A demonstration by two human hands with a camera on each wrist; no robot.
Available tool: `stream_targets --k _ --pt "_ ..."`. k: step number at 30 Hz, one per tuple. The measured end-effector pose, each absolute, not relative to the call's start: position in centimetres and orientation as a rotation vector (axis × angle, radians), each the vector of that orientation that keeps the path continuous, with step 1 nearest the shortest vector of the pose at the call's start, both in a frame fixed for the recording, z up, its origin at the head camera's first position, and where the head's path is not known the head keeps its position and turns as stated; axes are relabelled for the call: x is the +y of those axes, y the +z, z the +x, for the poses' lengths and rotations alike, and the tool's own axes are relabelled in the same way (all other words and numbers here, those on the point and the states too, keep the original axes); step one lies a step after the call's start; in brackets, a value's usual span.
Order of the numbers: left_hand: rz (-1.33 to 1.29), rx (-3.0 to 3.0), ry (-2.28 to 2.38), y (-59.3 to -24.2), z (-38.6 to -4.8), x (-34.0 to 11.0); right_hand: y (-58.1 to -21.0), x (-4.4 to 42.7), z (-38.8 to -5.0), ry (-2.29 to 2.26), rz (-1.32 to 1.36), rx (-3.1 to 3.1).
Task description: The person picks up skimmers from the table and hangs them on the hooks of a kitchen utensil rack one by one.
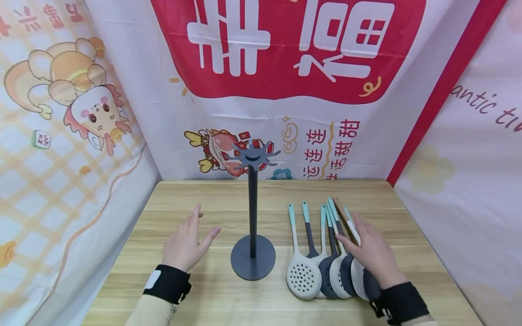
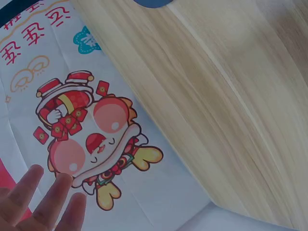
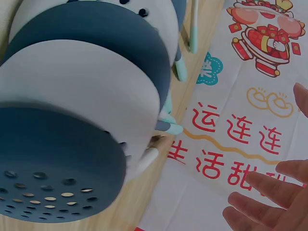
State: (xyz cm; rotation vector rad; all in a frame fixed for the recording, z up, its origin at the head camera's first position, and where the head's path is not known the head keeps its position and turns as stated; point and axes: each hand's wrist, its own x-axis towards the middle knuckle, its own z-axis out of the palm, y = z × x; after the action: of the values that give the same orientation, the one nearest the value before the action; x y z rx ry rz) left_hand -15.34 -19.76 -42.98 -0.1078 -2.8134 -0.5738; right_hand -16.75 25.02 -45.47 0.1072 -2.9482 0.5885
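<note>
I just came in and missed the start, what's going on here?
A person's right grip is open over the right end of an overlapping row of kitchen utensils lying on a wooden table; whether it touches any, I can't tell. The left grip, also open and holding nothing, is beside a dark stand. Nothing hangs from the stand's hooks.

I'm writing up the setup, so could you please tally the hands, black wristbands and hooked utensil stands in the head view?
Left hand and right hand: 2
Black wristbands: 2
Hooked utensil stand: 1
Total: 5
</note>
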Motion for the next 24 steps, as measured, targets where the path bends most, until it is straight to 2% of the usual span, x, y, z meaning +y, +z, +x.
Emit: stream_targets --k 14,24 --pt "-0.205 -2.822 -0.958 -42.2 -16.0 -15.0 -47.2 26.0 -16.2 0.611 -0.054 -3.142" --pt "-0.229 -2.801 -1.127 -41.7 -16.2 -13.2 -47.2 26.1 -16.5 0.606 -0.054 -3.147"
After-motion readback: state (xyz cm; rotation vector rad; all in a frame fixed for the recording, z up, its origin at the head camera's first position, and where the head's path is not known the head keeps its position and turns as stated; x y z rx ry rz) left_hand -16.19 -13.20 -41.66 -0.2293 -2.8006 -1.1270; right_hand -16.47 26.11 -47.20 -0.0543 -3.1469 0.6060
